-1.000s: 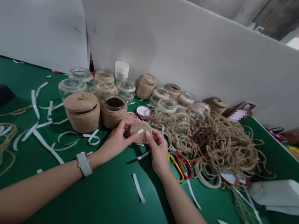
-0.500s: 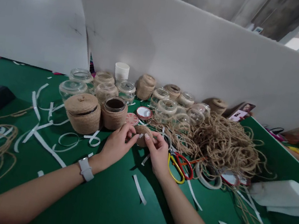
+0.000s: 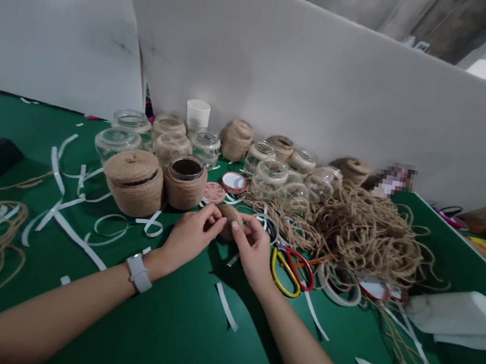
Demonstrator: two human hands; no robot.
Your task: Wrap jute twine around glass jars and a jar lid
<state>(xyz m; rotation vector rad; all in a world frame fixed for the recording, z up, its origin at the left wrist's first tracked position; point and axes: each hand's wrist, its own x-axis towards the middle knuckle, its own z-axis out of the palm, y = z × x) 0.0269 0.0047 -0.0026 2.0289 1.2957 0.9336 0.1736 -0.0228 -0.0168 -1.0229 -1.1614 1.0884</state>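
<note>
Between my two hands is a round jar lid wound with brown twine [image 3: 228, 217], held just above the green table. My left hand [image 3: 194, 231] grips its left edge with thumb and fingers, a grey watch strap [image 3: 139, 272] on that wrist. From the other side my right hand [image 3: 254, 251] pinches the lid, its thumb pressed on the twine. Scissors with yellow and red handles [image 3: 288, 270] lie right beside that hand. Behind the left hand stand a twine-wrapped jar with a lid [image 3: 134, 185] and a wrapped jar without one [image 3: 185, 185].
Clear glass jars [image 3: 270, 177] and wrapped jars line the back before a white partition [image 3: 289, 72]. A heap of loose twine [image 3: 368, 237] lies right of them. White strips [image 3: 226, 306], a tape roll [image 3: 339, 288] and a white roll [image 3: 467, 316] are spread around.
A small white piece seen on the lid between my thumbs no longer shows. The lid is slightly tilted, and my hands have barely shifted.
</note>
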